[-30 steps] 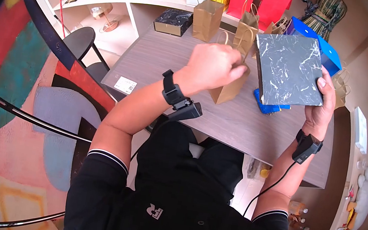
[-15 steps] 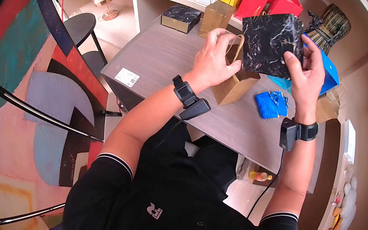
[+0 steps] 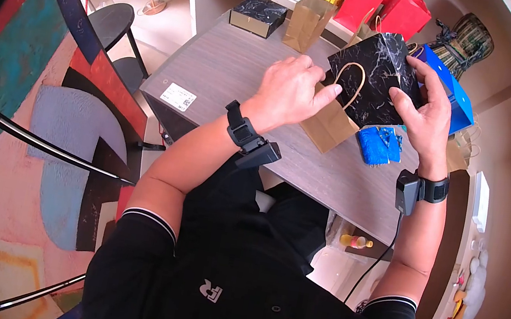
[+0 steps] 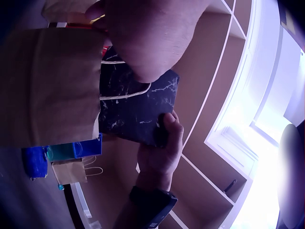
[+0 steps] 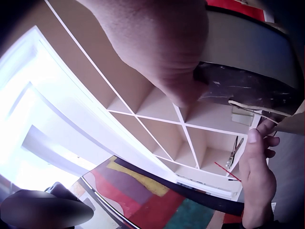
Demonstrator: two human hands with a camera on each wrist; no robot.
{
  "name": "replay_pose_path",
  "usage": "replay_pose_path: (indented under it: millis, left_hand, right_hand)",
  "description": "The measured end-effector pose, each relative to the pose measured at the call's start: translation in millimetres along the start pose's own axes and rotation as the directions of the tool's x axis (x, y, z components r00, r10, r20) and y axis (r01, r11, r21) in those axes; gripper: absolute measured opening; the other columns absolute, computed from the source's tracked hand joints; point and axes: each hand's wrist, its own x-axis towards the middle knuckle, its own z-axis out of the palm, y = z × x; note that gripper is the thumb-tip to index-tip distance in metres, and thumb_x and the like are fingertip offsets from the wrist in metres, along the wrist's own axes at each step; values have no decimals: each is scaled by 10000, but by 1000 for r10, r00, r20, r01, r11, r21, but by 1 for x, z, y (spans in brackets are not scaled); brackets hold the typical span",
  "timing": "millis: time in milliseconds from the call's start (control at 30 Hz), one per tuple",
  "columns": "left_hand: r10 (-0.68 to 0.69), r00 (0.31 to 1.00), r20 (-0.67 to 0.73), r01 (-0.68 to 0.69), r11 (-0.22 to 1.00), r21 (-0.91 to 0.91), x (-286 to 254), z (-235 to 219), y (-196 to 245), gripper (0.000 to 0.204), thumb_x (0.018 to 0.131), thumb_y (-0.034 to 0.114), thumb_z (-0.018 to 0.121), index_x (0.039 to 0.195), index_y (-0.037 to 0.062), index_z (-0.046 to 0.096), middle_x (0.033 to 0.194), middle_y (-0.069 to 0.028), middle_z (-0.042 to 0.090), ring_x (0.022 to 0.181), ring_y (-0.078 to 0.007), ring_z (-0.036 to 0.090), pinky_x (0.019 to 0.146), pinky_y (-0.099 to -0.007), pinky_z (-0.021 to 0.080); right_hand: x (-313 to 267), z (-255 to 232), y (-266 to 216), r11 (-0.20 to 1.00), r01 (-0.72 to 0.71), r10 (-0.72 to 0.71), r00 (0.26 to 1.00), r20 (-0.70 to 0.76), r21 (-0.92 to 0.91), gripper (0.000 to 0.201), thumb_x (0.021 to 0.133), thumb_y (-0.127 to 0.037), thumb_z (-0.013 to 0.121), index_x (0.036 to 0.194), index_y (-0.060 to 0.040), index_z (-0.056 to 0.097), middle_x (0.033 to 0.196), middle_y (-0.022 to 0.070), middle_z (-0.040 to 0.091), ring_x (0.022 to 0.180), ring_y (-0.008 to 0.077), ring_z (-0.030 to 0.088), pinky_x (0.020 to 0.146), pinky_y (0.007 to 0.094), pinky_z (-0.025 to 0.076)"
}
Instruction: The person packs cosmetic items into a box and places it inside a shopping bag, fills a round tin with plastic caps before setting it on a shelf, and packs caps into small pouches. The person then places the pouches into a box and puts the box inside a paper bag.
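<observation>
My right hand (image 3: 428, 117) grips a black box with white marbling (image 3: 375, 78), thumb on the near face and fingers over the far edge. Tilted, the box overlaps the mouth of a brown paper bag (image 3: 330, 128) on the table. One looped handle of the bag crosses in front of the box. At the bag's left upper side is my left hand (image 3: 287, 92), its thumb and curled fingers on the rim, as the right wrist view shows. Seen from the left wrist, the box (image 4: 136, 119) lies beyond the bag's rim. The bag's inside is hidden.
Right of the bag lies a blue packet (image 3: 377, 145) on the grey table (image 3: 228, 82). Another marbled box (image 3: 258, 16) and a brown bag (image 3: 309, 21) stand at the back. Red bags (image 3: 386, 6), a blue box (image 3: 447, 86) and a woven drum (image 3: 464, 42) are behind.
The box turned and came down leftward from above the blue packet to the bag's mouth. My left hand went from a raised, curled pose to the bag's rim.
</observation>
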Motion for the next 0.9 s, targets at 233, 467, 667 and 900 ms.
replay_pose_path:
  millis: [233,467,667,900]
  left_hand:
    - [-167,970,176,184,979,-86,23,-15,-1,301,843,345,691,802,48,675,747,-153,684,746,-357,677,689,-453,550]
    - [-95,862,498,268,919,-288,49,2,-29,278,802,274,742,749,34,612,684,-82,668,641,-214,654,626,-359,526]
    - [-185,819,543,378,886,-268,46,16,-23,276,852,249,650,739,0,614,661,-79,664,542,-167,622,562,-340,512]
    - [-220,783,582,411,886,-217,39,1,-16,293,881,225,570,732,-20,624,674,-98,685,558,-158,634,542,-334,498]
  right_hand:
    - [1,-9,-6,995,-36,28,996,86,92,531,765,-204,743,1262,-38,658,1137,133,707,1040,246,674,938,358,518]
    - [0,-19,-4,1000,1,-5,990,139,27,547,731,-181,733,1252,-30,659,1161,142,694,1073,260,668,975,363,505]
    - [1,-31,-4,1000,0,-4,984,178,25,532,728,-166,730,1235,-21,663,1161,138,693,1068,256,666,970,359,504]
    - [0,-45,-6,995,-28,3,967,255,98,516,732,-108,702,1240,-28,663,1134,72,687,1044,186,628,968,325,477]
